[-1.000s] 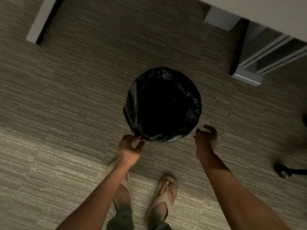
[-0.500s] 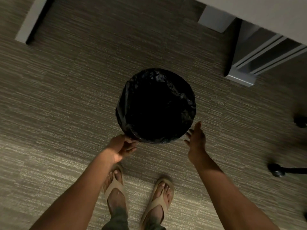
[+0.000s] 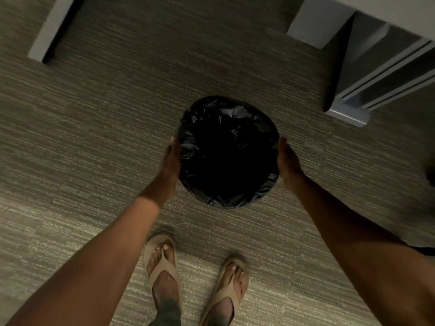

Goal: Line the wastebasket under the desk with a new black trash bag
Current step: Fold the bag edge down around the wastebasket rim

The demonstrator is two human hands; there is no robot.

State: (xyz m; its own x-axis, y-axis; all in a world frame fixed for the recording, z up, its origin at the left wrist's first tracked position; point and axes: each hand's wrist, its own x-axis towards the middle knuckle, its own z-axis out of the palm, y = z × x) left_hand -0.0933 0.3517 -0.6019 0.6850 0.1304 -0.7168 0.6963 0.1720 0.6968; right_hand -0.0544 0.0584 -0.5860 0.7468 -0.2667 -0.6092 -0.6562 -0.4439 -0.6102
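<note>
A round wastebasket (image 3: 227, 196) stands on the carpet in front of me, wrapped in a shiny black trash bag (image 3: 226, 118) that covers its rim and drapes down its sides. Its inside is dark. My left hand (image 3: 171, 161) presses flat against the basket's left side. My right hand (image 3: 287, 161) presses against its right side. Both hands clasp the bagged basket between them, fingers pointing away from me.
A desk edge (image 3: 376, 15) and its grey metal leg (image 3: 348, 114) are at the upper right. Another grey leg (image 3: 51, 29) sits at the upper left. My sandalled feet (image 3: 195, 285) stand just behind the basket. A dark object (image 3: 430, 177) lies at the right edge.
Both hands have moved from the basket's near edge up onto its left and right sides. They were apart from it before and now clasp it.
</note>
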